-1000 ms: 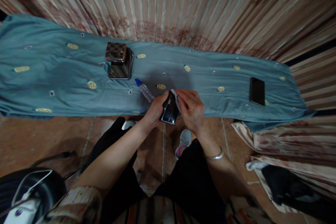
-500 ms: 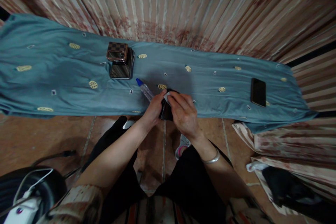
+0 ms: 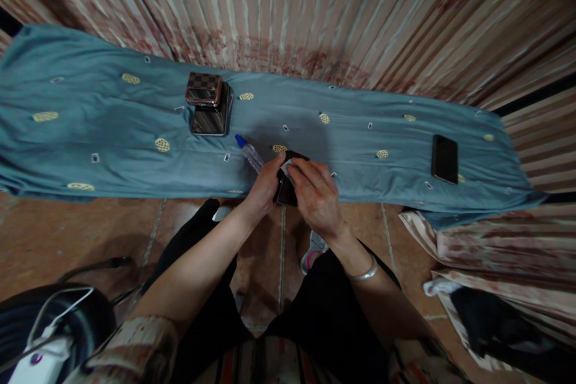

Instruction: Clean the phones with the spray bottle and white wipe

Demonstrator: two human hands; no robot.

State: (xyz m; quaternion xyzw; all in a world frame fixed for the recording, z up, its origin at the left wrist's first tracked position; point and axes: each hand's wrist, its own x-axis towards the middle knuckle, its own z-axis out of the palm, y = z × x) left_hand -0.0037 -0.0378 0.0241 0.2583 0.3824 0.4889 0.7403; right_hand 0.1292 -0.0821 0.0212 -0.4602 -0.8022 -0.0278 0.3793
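Near the front edge of the cloth-covered bench, my left hand (image 3: 265, 183) grips the left side of a flat, glossy black object (image 3: 285, 192) whose exact kind is hard to make out. My right hand (image 3: 318, 195) has its fingers bent over the top of it, pinching a small white piece, like a wipe or paper (image 3: 287, 165), against its surface. The hands cover much of the black object. Just left of my left hand lies a clear bottle-like tube or pen with a blue cap (image 3: 242, 141), its lower end hidden behind the hand.
On the teal patterned cloth (image 3: 126, 126), a brown checkered case (image 3: 204, 89) rests at the back of a shiny dark rectangular thing (image 3: 210, 120). A black phone (image 3: 444, 159) lies at the right. Pleated curtains (image 3: 288, 12) hang behind. A white power strip (image 3: 42, 360) is lower left.
The view has shifted very slightly. Both hands keep their hold on the black object, and the white piece under my right fingers has barely moved.
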